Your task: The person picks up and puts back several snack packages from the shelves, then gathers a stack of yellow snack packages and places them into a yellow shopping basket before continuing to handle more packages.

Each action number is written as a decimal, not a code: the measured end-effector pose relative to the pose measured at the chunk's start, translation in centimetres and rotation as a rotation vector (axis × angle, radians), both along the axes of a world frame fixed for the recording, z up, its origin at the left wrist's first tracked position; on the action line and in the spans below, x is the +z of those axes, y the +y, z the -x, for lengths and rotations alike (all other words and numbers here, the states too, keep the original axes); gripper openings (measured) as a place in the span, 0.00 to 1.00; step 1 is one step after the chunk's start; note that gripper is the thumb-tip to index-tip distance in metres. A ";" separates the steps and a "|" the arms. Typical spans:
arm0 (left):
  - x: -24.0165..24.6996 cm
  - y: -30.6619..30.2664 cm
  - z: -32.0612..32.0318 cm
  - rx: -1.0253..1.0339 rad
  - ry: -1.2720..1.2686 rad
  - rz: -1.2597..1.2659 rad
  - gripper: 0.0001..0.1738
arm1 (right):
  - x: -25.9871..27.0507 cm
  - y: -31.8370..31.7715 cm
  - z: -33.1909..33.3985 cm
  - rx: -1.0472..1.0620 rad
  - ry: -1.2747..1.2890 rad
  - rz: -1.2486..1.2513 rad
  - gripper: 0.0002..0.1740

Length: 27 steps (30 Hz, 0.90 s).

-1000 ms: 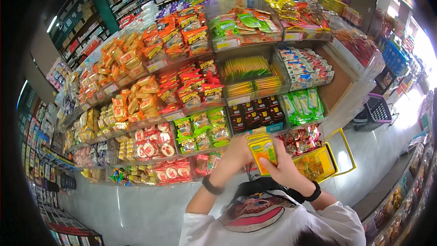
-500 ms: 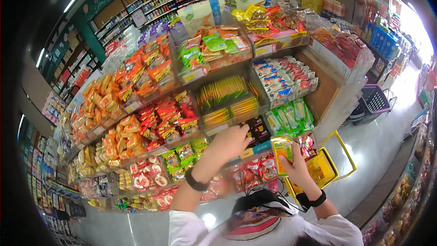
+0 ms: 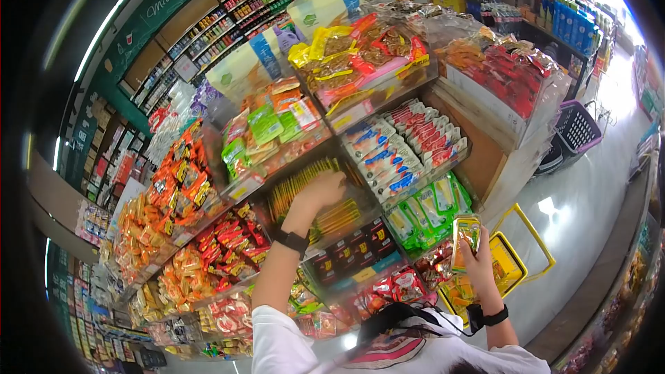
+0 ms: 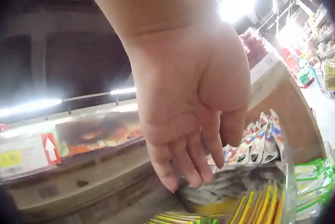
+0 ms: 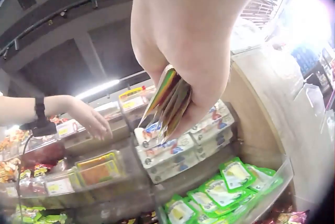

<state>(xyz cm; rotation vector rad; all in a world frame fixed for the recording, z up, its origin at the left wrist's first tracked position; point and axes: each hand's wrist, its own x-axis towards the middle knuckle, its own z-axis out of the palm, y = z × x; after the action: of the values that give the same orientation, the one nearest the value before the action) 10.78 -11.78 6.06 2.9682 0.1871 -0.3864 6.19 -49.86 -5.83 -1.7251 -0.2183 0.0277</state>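
Note:
My left hand reaches over a clear bin of thin yellow-and-green snack packets standing in a row. Its fingers hang loosely bent above the packets in the left wrist view, with nothing between them. On the right, my right hand grips a small stack of yellow snack packets, thumb across the front one. The right wrist view shows the stack edge-on, pinched between thumb and fingers. Below this hand stands a yellow shopping basket with packets inside.
Green-edged packets and white sachets fill bins to the right. Black packets lie below the left hand's bin. Orange and red snacks cover the left tiers. A dark basket stands on the aisle floor.
My left hand has left the packet stack and moved up over the bin of yellow-and-green packets. My right hand has carried the stack rightward, toward the yellow basket. The head view has shifted.

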 end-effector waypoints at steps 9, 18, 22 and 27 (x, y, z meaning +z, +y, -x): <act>-3.6 1.3 -5.6 0.103 0.236 -0.264 0.30 | -1.2 1.6 -4.8 0.100 0.002 0.077 0.28; -4.0 3.3 -5.3 0.274 0.136 -0.225 0.31 | 2.3 4.4 -5.7 0.308 0.027 0.018 0.28; -1.1 2.7 -4.6 0.340 0.216 -0.200 0.30 | 4.7 5.8 -5.5 0.378 0.089 -0.019 0.24; -3.0 5.7 -4.0 0.348 0.239 -0.221 0.30 | 8.0 10.3 -5.7 0.471 -0.265 0.049 0.29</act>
<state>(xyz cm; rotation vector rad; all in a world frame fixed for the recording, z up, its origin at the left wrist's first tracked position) 14.79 -6.05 3.05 3.0031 0.8075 -0.7111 11.90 -39.60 2.18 -1.6890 -0.8226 0.1510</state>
